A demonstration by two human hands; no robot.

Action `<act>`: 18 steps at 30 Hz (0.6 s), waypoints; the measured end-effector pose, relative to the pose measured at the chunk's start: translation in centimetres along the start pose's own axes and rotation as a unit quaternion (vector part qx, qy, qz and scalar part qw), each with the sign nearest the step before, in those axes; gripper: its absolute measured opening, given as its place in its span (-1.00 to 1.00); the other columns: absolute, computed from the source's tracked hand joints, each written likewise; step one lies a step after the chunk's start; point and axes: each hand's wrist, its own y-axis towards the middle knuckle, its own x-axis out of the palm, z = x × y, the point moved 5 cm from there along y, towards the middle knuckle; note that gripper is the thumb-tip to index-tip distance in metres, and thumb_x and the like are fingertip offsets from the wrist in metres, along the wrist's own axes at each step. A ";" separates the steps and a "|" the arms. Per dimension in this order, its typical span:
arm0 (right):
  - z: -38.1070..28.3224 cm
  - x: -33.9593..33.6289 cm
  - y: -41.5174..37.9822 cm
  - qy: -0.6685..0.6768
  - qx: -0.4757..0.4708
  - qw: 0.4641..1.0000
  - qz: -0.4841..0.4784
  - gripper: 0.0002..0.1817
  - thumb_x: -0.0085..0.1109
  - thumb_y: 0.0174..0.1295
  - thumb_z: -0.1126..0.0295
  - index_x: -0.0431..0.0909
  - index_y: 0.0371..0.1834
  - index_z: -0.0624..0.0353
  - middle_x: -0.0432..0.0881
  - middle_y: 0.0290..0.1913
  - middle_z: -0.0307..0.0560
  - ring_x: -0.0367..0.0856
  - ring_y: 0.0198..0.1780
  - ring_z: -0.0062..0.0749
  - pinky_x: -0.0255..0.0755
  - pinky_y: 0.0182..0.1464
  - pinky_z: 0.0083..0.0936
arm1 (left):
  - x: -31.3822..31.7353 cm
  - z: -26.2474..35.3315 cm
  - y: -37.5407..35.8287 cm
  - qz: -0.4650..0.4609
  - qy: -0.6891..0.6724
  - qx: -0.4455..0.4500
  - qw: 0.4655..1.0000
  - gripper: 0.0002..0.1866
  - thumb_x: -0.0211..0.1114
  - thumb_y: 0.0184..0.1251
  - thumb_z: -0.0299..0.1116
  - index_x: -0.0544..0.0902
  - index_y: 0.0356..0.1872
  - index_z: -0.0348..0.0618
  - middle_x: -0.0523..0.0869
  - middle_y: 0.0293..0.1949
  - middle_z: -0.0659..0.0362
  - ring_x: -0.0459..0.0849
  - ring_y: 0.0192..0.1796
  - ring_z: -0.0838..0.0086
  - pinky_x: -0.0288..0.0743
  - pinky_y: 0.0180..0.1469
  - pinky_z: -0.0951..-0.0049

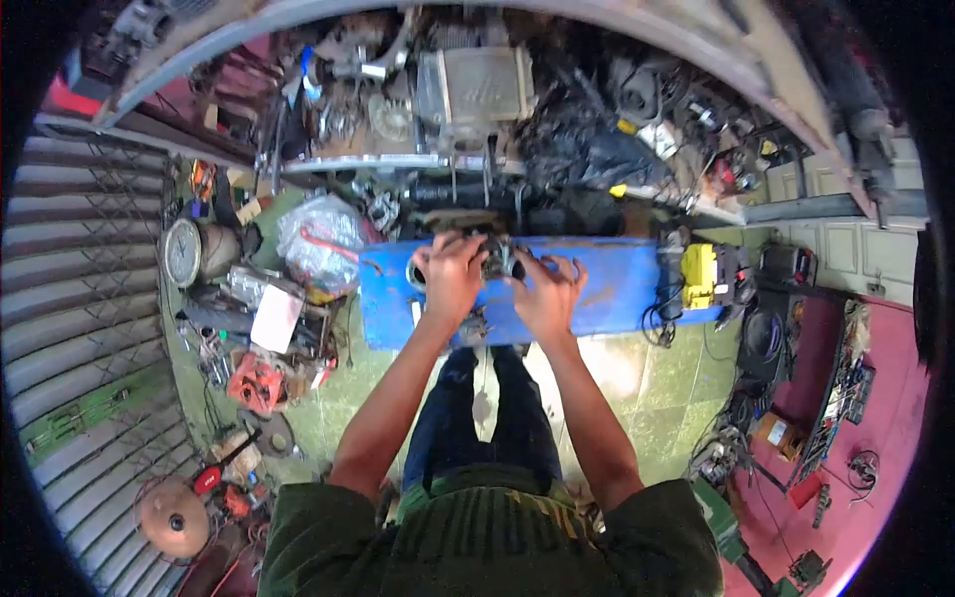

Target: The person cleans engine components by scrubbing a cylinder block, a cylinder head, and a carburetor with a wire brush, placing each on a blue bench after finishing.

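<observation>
Both hands are over a blue workbench, on a small dark-and-silver metal part whose exact kind I cannot make out. My left hand grips its left side with bent fingers. From the right, my right hand holds it between thumb and fingers, the fingertips curled. The hands partly cover the part. A round metal ring-like piece shows just left of my left hand. Small metal pieces lie below the hands, near the bench's front edge.
A yellow-and-black tool or case and a dark power tool with a cord sit at the bench's right end. Plastic bags, a round dial scale and parts crowd the left. Behind the bench, shelves hold metal parts.
</observation>
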 end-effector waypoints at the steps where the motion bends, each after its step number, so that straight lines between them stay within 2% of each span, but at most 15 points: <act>1: -0.4 -1.9 0.7 0.002 -0.004 1.000 0.001 -0.48 0.62 -0.06 0.22 0.78 0.06 -0.14 0.84 -0.18 -0.23 0.60 0.10 -0.34 0.11 0.39 -0.04 | -1.4 1.6 0.4 0.014 -0.001 0.010 1.000 -0.71 0.49 0.25 -0.29 0.81 0.01 0.13 0.83 -0.11 0.26 0.62 0.19 0.35 0.19 0.20 0.05; 4: -2.1 -8.3 3.4 0.027 -0.041 0.996 0.074 -0.49 0.62 -0.08 0.26 0.78 0.05 -0.11 0.84 -0.08 -0.25 0.60 0.13 -0.31 0.09 0.44 -0.06 | -5.6 6.4 2.4 0.070 -0.028 0.056 0.996 -0.70 0.51 0.22 -0.31 0.81 0.00 0.07 0.83 -0.11 0.28 0.62 0.21 0.37 0.17 0.22 0.12; 7: -4.1 -14.7 6.8 0.009 -0.087 0.986 0.141 -0.49 0.60 -0.11 0.29 0.78 0.03 -0.09 0.83 -0.10 -0.27 0.56 0.14 -0.33 0.11 0.41 0.01 | -10.1 10.9 5.4 0.116 -0.073 0.107 0.985 -0.67 0.54 0.18 -0.33 0.81 0.01 0.02 0.84 -0.12 0.28 0.63 0.20 0.35 0.18 0.23 0.12; 10: -5.7 -19.6 10.7 -0.003 -0.125 0.964 0.233 -0.49 0.59 -0.12 0.31 0.79 0.02 -0.09 0.82 -0.10 -0.29 0.59 0.09 -0.32 0.12 0.41 -0.01 | -14.3 15.0 9.7 0.180 -0.066 0.172 0.966 -0.68 0.55 0.18 -0.30 0.82 -0.02 0.00 0.84 -0.12 0.28 0.64 0.19 0.35 0.17 0.23 0.11; 13: -6.2 -22.7 15.6 -0.014 -0.147 0.939 0.310 -0.47 0.58 -0.12 0.31 0.78 0.05 -0.12 0.81 -0.09 -0.30 0.59 0.08 -0.33 0.12 0.39 -0.02 | -17.0 18.3 15.2 0.238 -0.069 0.230 0.941 -0.67 0.55 0.19 -0.31 0.82 0.00 0.01 0.84 -0.14 0.28 0.64 0.21 0.36 0.16 0.22 0.10; 14: -6.7 -24.0 17.0 -0.025 -0.157 0.931 0.330 -0.45 0.64 -0.16 0.30 0.80 0.04 -0.12 0.83 -0.08 -0.30 0.64 0.02 -0.33 0.20 0.34 -0.12 | -17.6 19.3 17.0 0.244 -0.045 0.233 0.940 -0.68 0.54 0.20 -0.32 0.82 0.00 0.00 0.85 -0.14 0.28 0.64 0.21 0.36 0.16 0.23 0.09; 18: -5.9 -25.4 22.6 -0.025 -0.175 0.903 0.391 -0.47 0.63 -0.15 0.31 0.79 0.02 -0.12 0.83 -0.08 -0.34 0.62 0.03 -0.34 0.18 0.31 -0.14 | -19.3 22.2 22.4 0.280 -0.018 0.263 0.923 -0.69 0.53 0.21 -0.33 0.83 0.00 0.05 0.85 -0.12 0.28 0.64 0.22 0.39 0.17 0.22 0.10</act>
